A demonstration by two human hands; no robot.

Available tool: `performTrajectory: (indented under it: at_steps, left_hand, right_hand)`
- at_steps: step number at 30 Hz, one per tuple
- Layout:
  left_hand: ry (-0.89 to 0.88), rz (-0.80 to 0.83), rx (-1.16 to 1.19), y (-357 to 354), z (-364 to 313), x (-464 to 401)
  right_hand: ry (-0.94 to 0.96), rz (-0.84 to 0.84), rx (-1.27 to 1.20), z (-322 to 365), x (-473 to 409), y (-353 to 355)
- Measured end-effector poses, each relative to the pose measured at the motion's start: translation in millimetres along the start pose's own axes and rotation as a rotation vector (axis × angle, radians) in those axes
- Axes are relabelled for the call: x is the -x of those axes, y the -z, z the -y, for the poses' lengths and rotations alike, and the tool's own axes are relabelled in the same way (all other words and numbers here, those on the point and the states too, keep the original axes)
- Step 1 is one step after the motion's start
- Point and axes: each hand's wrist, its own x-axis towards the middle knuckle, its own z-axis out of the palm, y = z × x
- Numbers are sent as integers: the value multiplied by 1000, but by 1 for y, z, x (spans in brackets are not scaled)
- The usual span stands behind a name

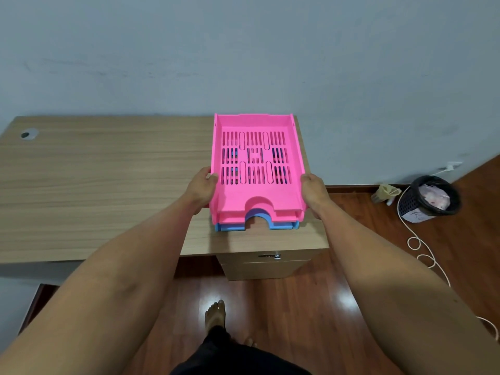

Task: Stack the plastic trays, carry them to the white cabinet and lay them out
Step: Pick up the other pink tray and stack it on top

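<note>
A wooden desk point(94, 185) carries at its right end a stack of pink trays point(255, 158) nested over a blue tray point(281, 226), gripped at its near corners by the left hand point(201, 189) and right hand point(313, 193), fingers curled closed around the side walls.

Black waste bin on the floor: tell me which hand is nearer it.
Right. The right hand grips the pink tray on the side toward the bin; the left hand grips the far side.

Office-type room. Wood-grain bench point(94, 185) with cable port point(29, 133) — locked drawer pedestal point(266, 263) beneath. Lined wastebasket point(430, 197) on laminate floor point(297, 307).
</note>
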Motion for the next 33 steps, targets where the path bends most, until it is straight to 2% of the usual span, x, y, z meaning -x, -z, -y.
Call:
performTrajectory:
  at_steps: [10, 19, 24, 33]
  left_hand:
    - [97, 44, 142, 2, 10, -19]
    - [183, 215, 452, -7, 34, -41]
    - [193, 270, 635, -11, 45, -51]
    - [197, 260, 781, -4, 40, -35]
  right_hand:
    - [18, 129, -135, -6, -3, 0]
    - [-140, 340, -502, -21, -34, 3]
    - [-210, 351, -652, -27, -39, 1]
    - [-206, 311, -772, -24, -25, -7]
